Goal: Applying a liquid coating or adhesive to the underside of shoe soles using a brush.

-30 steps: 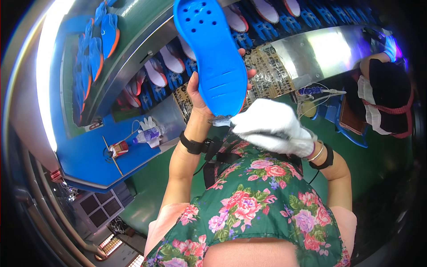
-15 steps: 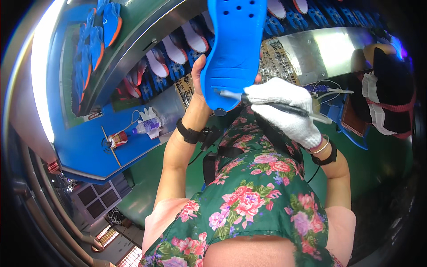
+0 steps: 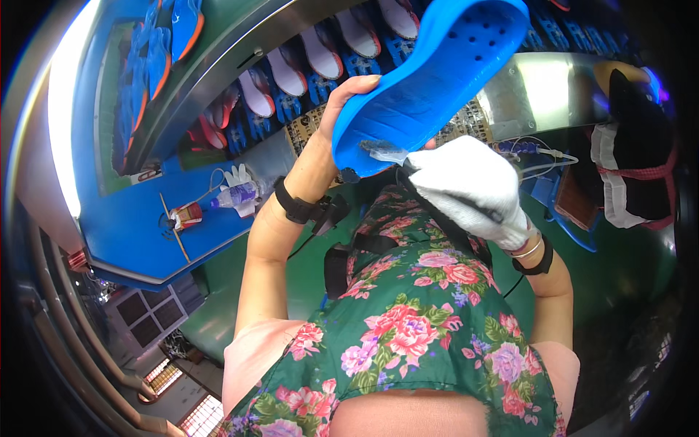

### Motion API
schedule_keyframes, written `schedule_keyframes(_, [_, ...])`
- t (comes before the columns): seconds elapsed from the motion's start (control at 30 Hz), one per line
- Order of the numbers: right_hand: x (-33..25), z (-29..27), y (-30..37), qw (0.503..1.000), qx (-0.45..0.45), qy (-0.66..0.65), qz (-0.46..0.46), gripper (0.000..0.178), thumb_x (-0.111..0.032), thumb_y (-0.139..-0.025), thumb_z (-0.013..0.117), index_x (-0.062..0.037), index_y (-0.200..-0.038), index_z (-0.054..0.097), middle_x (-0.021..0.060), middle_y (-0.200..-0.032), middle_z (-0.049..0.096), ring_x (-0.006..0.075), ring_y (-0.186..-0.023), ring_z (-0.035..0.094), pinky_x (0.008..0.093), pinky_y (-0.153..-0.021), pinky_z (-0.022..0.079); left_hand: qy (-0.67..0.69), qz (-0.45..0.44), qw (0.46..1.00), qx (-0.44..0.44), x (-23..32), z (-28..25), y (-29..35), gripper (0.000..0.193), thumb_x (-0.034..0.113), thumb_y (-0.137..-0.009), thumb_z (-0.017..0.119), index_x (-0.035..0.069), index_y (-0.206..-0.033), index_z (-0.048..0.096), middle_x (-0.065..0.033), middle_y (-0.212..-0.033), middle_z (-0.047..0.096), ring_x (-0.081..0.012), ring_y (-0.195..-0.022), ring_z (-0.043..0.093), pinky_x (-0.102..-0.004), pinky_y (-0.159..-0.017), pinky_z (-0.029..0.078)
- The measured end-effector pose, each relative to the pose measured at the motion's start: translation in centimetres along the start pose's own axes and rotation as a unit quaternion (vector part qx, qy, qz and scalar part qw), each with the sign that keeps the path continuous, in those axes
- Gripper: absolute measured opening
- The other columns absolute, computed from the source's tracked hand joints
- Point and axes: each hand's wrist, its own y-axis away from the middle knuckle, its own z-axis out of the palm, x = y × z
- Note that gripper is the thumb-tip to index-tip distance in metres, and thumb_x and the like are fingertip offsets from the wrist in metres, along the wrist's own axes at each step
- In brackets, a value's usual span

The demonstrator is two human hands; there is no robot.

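Note:
My bare left hand [image 3: 348, 102] is closed around the near left edge of a blue shoe sole [image 3: 426, 80], its thumb along the rim. The sole is tilted, with its far end, which has several round holes, up and to the right. Its hollow inside faces me. In my white-gloved right hand [image 3: 470, 191] is a slim brush [image 3: 388, 153] with a dark handle and a pale, see-through neck. Its dark tip touches the inside of the sole's near end. A small dark patch [image 3: 350, 175] marks the near rim.
On the blue table [image 3: 135, 244] at left are a bottle [image 3: 237, 194], a white glove [image 3: 238, 175] and a red can [image 3: 187, 216] with a stick. Beyond a metal rail [image 3: 240, 58] stand several white-and-red shoe parts [image 3: 320, 54] on blue holders. Black fabric [image 3: 637, 146] hangs at right.
The sole has turned, its far end swinging right and tilting so more of its hollow shows. My left hand has shifted slightly outward. The brush stays at the near end.

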Motion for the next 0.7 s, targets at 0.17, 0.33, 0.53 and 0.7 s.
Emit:
schedule_keyframes(0.17, [-0.4, 0.9, 1.7, 0.994, -0.083, 0.029, -0.064, 0.037, -0.003, -0.078, 0.075, -0.0096, -0.115, 0.074, 0.0114, -0.110, 0.074, 0.0255, -0.086, 0.070, 0.0366, -0.075, 0.056, -0.053, -0.028, 0.997, 0.040, 0.7, 1.1, -0.6, 0.063, 0.040, -0.095, 0.054, -0.008, -0.136, 0.053, -0.0308, -0.128, 0.061, -0.0462, -0.105, 0.067, -0.0558, -0.096, 0.055])
schedule_keyframes(0.33, [-0.6, -0.3, 0.6, 0.999, -0.036, -0.029, -0.010, 0.033, -0.004, -0.075, 0.083, -0.0104, -0.107, 0.077, 0.0078, -0.100, 0.076, 0.0243, -0.080, 0.070, 0.0355, -0.071, 0.055, -0.045, -0.035, 0.996, 0.073, 0.4, 2.0, -0.3, 0.063, 0.039, -0.094, 0.056, -0.009, -0.135, 0.054, -0.0305, -0.124, 0.063, -0.0453, -0.102, 0.068, -0.0541, -0.094, 0.055])
schedule_keyframes(0.53, [-0.4, 0.4, 1.1, 0.990, -0.087, 0.077, -0.085, 0.032, -0.004, -0.077, 0.080, -0.0096, -0.109, 0.076, 0.0096, -0.107, 0.075, 0.0249, -0.083, 0.070, 0.0351, -0.073, 0.056, -0.091, -0.056, 0.991, 0.079, 0.9, 1.8, -0.3, 0.063, 0.038, -0.093, 0.056, -0.011, -0.132, 0.054, -0.0316, -0.117, 0.065, -0.0447, -0.098, 0.069, -0.0507, -0.092, 0.056])
schedule_keyframes(0.7, [-0.7, 0.0, 0.1, 1.000, -0.027, -0.016, 0.003, 0.031, -0.003, -0.076, 0.082, -0.0117, -0.106, 0.077, 0.0081, -0.105, 0.075, 0.0254, -0.084, 0.069, 0.0352, -0.074, 0.055, -0.085, -0.016, 0.996, 0.018, 0.8, 0.6, -0.3, 0.066, 0.039, -0.093, 0.055, -0.012, -0.134, 0.053, -0.0324, -0.121, 0.064, -0.0455, -0.101, 0.069, -0.0519, -0.094, 0.055])
